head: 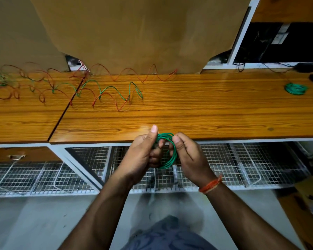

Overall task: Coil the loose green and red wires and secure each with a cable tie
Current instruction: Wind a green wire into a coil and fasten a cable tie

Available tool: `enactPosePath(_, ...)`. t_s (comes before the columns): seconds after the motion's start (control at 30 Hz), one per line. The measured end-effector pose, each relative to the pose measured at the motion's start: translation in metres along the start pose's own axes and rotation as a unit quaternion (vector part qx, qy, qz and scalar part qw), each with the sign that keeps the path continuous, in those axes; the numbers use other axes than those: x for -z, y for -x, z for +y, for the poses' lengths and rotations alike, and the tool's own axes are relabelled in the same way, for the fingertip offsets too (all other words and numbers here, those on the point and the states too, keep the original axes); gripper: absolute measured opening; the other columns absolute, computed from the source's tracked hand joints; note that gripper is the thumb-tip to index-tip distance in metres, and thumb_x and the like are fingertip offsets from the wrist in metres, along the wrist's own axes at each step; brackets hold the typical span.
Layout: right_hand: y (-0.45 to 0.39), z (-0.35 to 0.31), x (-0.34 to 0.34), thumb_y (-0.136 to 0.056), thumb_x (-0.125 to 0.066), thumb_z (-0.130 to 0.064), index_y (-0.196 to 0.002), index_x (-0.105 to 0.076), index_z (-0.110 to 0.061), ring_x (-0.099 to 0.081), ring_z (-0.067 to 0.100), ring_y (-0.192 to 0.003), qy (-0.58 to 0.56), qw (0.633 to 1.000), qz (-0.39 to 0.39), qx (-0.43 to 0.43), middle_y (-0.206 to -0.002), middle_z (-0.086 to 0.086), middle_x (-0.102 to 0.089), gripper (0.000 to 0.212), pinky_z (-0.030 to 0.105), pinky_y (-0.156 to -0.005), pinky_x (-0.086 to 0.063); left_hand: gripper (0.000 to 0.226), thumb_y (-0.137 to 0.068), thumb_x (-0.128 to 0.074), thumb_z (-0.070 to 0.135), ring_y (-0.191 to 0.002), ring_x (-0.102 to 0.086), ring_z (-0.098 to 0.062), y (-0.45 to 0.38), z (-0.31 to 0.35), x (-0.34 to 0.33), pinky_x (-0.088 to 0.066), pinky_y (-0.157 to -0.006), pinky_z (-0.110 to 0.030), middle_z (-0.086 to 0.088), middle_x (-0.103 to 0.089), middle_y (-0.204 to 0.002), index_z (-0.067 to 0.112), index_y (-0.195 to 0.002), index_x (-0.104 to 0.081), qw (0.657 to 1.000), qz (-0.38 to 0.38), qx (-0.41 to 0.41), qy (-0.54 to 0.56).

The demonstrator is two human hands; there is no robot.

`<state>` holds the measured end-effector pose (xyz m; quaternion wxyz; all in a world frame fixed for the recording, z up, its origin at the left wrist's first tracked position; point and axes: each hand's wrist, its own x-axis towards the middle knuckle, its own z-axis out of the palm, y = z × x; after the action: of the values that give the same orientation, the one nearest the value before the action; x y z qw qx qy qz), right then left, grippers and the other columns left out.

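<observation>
A small coil of green wire [171,156] hangs in front of the table's near edge, held between both hands. My left hand [143,156] grips its left side with curled fingers, thumb pointing up. My right hand [188,156] pinches its right side at the top. Loose green wire [108,88] and loose red wire [123,73] lie in springy loops across the left and middle of the wooden table [197,112]. A second green coil [295,88] lies flat at the table's far right. No cable tie is visible.
A large brown cardboard sheet [134,33] stands behind the table. Dark equipment and black cables [278,42] sit at the back right. Wire-mesh racks [242,165] run under the tabletop. A seam [65,109] divides two tabletops at the left.
</observation>
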<state>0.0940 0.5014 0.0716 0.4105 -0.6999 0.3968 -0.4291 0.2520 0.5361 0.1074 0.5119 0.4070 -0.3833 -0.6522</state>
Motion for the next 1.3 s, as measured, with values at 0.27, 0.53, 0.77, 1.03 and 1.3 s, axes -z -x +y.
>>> enactPosePath(0.27,0.001,-0.003,0.000,-0.106,-0.044,-0.036,-0.097,-0.062,-0.020,-0.062,0.017,-0.080,-0.046,0.998,-0.026,-0.020,-0.085,-0.004,-0.065,0.025,0.041,-0.071,-0.050,0.039,-0.105,-0.041,0.041,-0.042,-0.027,-0.005,0.006,0.000,0.002,-0.025,-0.044,-0.016,0.009,-0.033,-0.052,0.018,-0.073,-0.048,0.994,0.039,-0.054,-0.086)
enactPosePath(0.53,-0.007,0.010,-0.001,-0.106,-0.045,-0.031,-0.111,-0.069,-0.016,-0.054,0.017,-0.085,0.193,0.976,0.005,0.103,-0.089,-0.010,-0.061,0.029,0.037,-0.073,-0.042,0.034,-0.106,-0.038,0.029,-0.041,-0.021,-0.004,-0.001,-0.006,0.004,-0.019,-0.043,-0.016,0.008,-0.028,-0.051,0.013,-0.079,-0.051,0.997,0.044,0.004,0.064)
enactPosePath(0.77,-0.009,0.007,-0.002,-0.105,-0.044,-0.028,-0.096,-0.066,-0.018,-0.047,0.012,-0.081,0.182,0.975,0.029,0.125,-0.084,-0.017,-0.054,0.026,0.030,-0.070,-0.034,0.040,-0.099,-0.034,0.033,-0.036,-0.023,-0.004,0.001,-0.003,0.010,-0.016,-0.044,-0.024,0.008,-0.029,-0.047,0.006,-0.083,-0.059,0.982,-0.036,0.069,0.170)
enactPosePath(1.03,-0.008,0.010,-0.003,-0.102,-0.056,-0.033,-0.108,-0.069,-0.023,-0.063,0.018,-0.089,0.028,0.999,-0.007,0.034,-0.090,-0.008,-0.067,0.018,0.040,-0.075,-0.053,0.026,-0.094,-0.043,0.029,-0.039,-0.015,-0.003,0.000,0.000,0.016,-0.017,-0.039,-0.018,0.012,-0.028,-0.047,0.015,-0.075,-0.054,0.974,-0.026,0.085,0.207)
enactPosePath(1.3,-0.008,0.040,0.047,-0.092,-0.071,-0.002,-0.101,-0.071,-0.022,-0.066,0.000,-0.096,0.009,0.999,0.000,-0.052,-0.098,-0.016,-0.073,0.022,0.015,-0.085,-0.051,0.022,-0.092,-0.046,0.029,-0.044,-0.007,-0.006,0.007,0.007,0.043,-0.009,-0.039,-0.018,0.011,-0.026,-0.048,0.017,-0.074,-0.049,0.975,0.084,0.059,0.195)
